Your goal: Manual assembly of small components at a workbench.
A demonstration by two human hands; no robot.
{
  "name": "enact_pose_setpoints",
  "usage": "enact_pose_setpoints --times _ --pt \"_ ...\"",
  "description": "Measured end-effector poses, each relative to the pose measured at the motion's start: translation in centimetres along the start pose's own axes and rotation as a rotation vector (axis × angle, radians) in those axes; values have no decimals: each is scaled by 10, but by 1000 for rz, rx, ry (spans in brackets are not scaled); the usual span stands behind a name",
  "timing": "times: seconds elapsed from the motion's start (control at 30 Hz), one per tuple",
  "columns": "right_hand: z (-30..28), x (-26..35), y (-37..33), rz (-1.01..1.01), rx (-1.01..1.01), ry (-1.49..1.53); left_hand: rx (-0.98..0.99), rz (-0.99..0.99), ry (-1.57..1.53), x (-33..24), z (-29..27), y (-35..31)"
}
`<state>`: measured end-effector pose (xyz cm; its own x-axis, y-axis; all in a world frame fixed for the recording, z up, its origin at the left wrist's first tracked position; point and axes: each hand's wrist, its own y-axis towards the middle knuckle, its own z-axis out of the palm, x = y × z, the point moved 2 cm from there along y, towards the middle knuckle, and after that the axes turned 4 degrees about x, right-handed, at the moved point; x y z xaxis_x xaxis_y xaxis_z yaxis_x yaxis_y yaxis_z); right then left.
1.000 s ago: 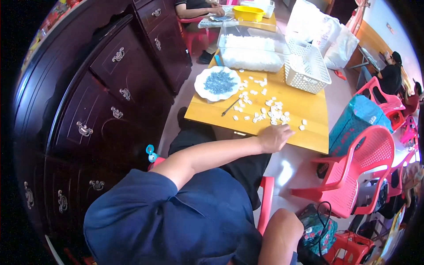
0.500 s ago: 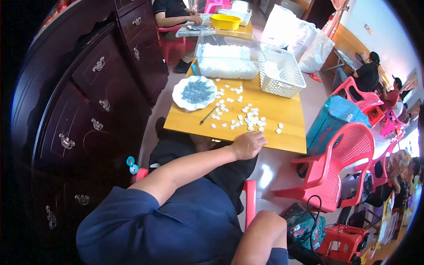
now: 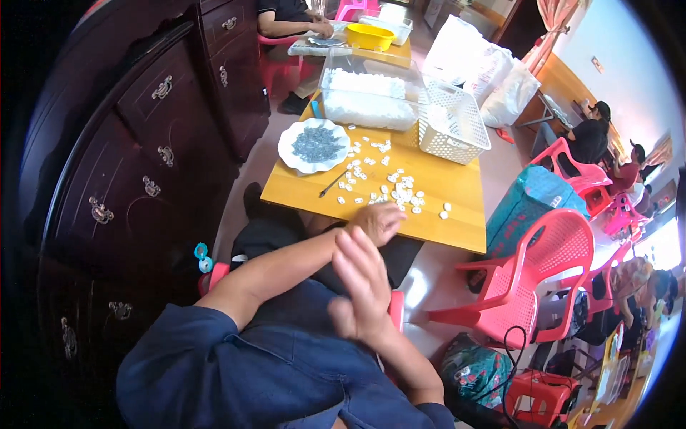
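My left hand is at the near edge of the yellow wooden table, its fingers curled. Anything inside them is hidden. Closer to me, my right hand is raised over my lap, open, with its fingers stretched out and nothing in it. Beyond the left hand lie many small white plastic pieces with holes, loosely scattered. A white scalloped dish holds a heap of small grey-blue pieces. Between dish and table edge rests a thin dark stick-like tool.
A clear plastic bin of white pieces and a white perforated basket stand at the back. Red plastic chairs and a teal bag are on the right. A dark cabinet borders the left. Another person works beyond.
My right hand has come up into view, opened, over my lap. My left hand has shifted a little left along the table edge. The view has tilted slightly.
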<state>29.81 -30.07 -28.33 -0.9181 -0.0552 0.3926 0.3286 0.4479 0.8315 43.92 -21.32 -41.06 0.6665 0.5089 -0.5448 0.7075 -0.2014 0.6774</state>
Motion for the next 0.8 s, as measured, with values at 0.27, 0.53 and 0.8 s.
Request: enact_pose_setpoints --times 0.27,0.53,0.8 --pt "31 -106 -80 872 -52 556 24 -355 402 66 -70 10" --pt "25 -123 -95 960 20 494 159 -481 578 76 -68 33" --pt "21 -116 -93 976 53 490 195 -418 624 89 -55 33"
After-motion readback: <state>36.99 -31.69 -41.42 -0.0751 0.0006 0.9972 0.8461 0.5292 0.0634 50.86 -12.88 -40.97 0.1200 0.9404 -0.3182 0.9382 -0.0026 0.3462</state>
